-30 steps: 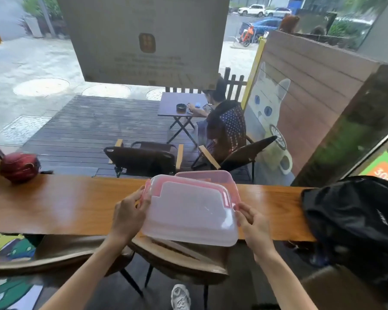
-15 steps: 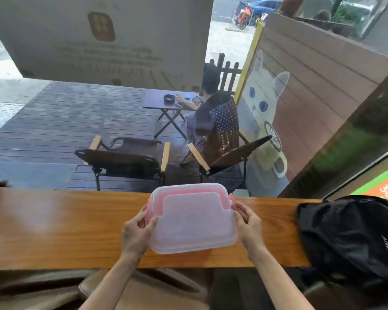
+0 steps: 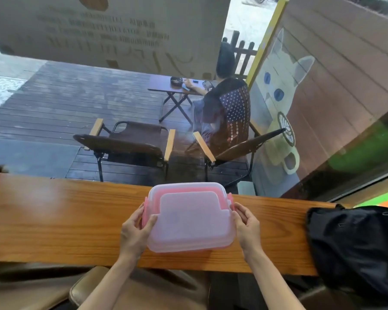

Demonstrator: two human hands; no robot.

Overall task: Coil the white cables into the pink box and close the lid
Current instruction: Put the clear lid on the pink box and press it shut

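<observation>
**Box now down on the counter, lid on, hands at both ends**

Change first: 1 s ago the pink box [image 3: 189,218] was held up off the counter w/ the lid tilted over it; half a sec ago it was lower; now it sits flat on the wooden counter [image 3: 54,220], near the front edge, lid [image 3: 188,222] lying level on top. Camera has also dipped, so the red object at far left is out of view. Meaning for the task: the box is parked in a working spot but no white cables are visible anywhere, and through the cloudy lid I can't tell if anything's inside. Looks like an early step; lid prob. has to come off before any coiling.

Fingers: left hand [image 3: 136,231] curls round the box's left end, thumb on the lid top, fingertips by the pink side latch [image 3: 146,209]. Right hand [image 3: 246,224] is looser, fingers only lightly bent, tips touching the right end near the other latch. Whether the latches are snapped down: can't tell.

Further off: black backpack [image 3: 356,247] on the counter to the right, well apart from the box. Beyond the glass, folding chairs [image 3: 126,144] and a seated person [image 3: 226,104] on the deck.
</observation>
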